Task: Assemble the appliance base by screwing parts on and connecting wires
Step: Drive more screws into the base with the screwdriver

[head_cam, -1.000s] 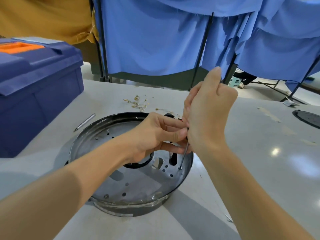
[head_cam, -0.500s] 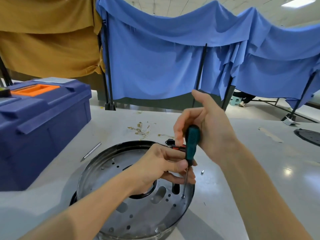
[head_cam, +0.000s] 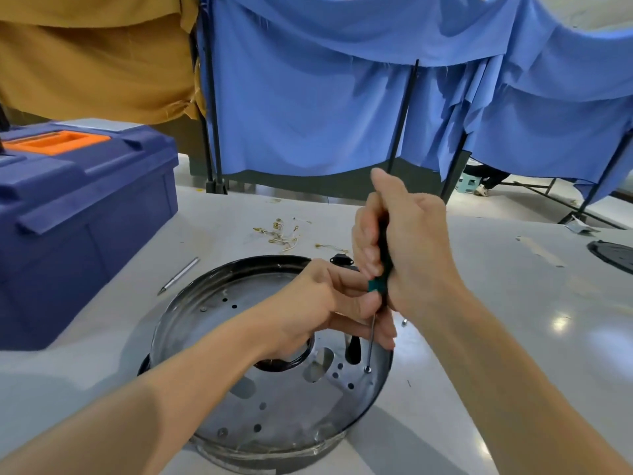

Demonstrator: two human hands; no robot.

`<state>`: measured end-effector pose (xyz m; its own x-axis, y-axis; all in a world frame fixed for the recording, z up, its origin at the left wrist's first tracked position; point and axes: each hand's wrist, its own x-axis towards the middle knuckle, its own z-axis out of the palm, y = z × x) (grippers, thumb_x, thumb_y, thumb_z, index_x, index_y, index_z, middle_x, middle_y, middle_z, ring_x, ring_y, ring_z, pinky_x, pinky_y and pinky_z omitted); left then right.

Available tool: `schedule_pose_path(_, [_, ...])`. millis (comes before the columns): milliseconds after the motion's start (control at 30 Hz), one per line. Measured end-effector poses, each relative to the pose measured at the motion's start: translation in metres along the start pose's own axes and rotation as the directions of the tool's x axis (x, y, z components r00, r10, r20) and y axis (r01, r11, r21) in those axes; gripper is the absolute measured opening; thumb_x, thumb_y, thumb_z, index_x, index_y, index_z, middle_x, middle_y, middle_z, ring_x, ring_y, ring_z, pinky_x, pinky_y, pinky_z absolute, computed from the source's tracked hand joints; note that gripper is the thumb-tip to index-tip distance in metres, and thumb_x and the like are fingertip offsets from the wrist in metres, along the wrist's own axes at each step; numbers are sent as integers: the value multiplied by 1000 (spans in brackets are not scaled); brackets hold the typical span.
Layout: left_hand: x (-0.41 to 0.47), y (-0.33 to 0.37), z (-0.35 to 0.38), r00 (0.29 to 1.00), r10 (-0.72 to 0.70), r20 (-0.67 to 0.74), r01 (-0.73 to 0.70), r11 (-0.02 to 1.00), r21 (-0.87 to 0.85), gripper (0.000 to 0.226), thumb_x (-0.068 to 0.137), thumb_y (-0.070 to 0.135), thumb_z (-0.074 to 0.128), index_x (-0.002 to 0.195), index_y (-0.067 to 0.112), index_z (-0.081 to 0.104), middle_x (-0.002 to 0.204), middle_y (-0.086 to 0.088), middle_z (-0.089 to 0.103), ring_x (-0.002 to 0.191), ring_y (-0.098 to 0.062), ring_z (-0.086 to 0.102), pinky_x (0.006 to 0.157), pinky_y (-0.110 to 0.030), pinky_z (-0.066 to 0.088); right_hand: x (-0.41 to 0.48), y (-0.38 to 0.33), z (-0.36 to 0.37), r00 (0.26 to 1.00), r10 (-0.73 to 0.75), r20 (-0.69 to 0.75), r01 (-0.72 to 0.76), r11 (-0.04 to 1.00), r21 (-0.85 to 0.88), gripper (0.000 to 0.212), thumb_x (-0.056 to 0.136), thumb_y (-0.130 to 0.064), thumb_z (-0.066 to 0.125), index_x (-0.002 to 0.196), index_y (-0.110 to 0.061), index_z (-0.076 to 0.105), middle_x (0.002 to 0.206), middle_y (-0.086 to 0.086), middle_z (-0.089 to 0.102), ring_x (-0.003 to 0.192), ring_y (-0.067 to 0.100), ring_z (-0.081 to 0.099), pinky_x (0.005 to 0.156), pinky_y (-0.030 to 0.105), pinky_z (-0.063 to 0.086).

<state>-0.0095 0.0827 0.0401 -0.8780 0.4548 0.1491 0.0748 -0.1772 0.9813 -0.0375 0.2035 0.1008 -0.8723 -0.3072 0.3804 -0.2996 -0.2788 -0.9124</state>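
Two bare hands are working over a round metal base [head_cam: 274, 406], which is sitting on the grey tabletop [head_cam: 496, 337] close to its near edge. The right hand [head_cam: 411, 248] is gripping a screwdriver [head_cam: 378, 284] nearly upright, fingers curled round its handle. The left hand [head_cam: 318, 303] is pinching the thin shaft between thumb and fingers. The tip is resting on a screw [head_cam: 367, 369] by the base's right rim. A blue toolbox [head_cam: 85, 217] is standing at the left edge.

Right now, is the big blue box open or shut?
Shut. The lid lies flat on the blue box, with no gap showing along its edge.
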Motion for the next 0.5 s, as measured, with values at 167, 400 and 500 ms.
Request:
schedule_pose_path(167, [1, -2, 1, 996, -8, 85, 8, 1000, 4, 15, 92, 13, 62, 100, 4, 71, 83, -13, 72, 80, -29, 70, 84, -35, 54, 11, -9, -16, 692, 254, 676, -450, 884, 129, 67, 99, -28, 40, 35, -9, 39, 29, 2, 28, 22, 17, 17, 29, 16, 18])
schedule_pose_path(400, [-2, -3, -4, 998, -1, 58, 5, 997, -74, 19, 78, 10, 71, 96, 4, 76, 98, -17, 74, 97, -36, 71, 87, -37, 56, -3, -3, 0, 965, 142, 222, -166, 982, 92, 65, 103, -21, 39, 38, -12, 34, 30, 0, 23, 24, 12, 16, 35, 10, 20])
schedule_pose_path(500, [-2, -3, -5, 1000, -8, 10, 8, 999, -54, 14, 75, 8, 72, 85, 14, 80, 87, -8, 76, 86, -24, 74, 79, -29, 57, -8, 7, 11, 995, -47, -85, 41, 996, -75, 68, 104, -20, 35, 36, -14, 37, 31, 1, 29, 25, 13, 22, 35, 14, 21])
